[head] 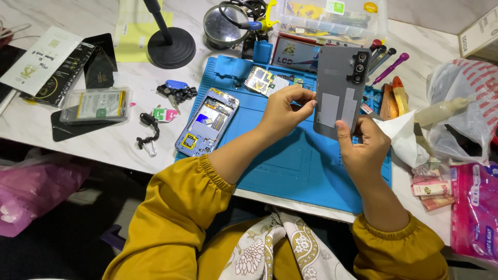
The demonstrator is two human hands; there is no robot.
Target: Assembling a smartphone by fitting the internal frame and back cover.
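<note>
On the far left of the marble counter (98, 142) lie a dark packet and a clear plastic box (96, 105) with a yellow-and-white item inside. Beside them sit a small black cord with a clip (148, 129) and a black round lamp base (171, 47). An opened phone frame (207, 122), its inner parts exposed, rests on the left edge of the blue work mat (290, 166). A loose circuit board (267, 80) lies on the mat farther back. The left hand (284, 111) pinches the left edge of the grey phone back cover (340, 91), its grip closed on it with fingertips. The right hand (363, 148) holds the cover from below, thumb pressed on its inner face, so the cover is held tilted above the mat. To the right lie coloured screwdrivers (386, 65) and a white plastic bag (461, 103).
</note>
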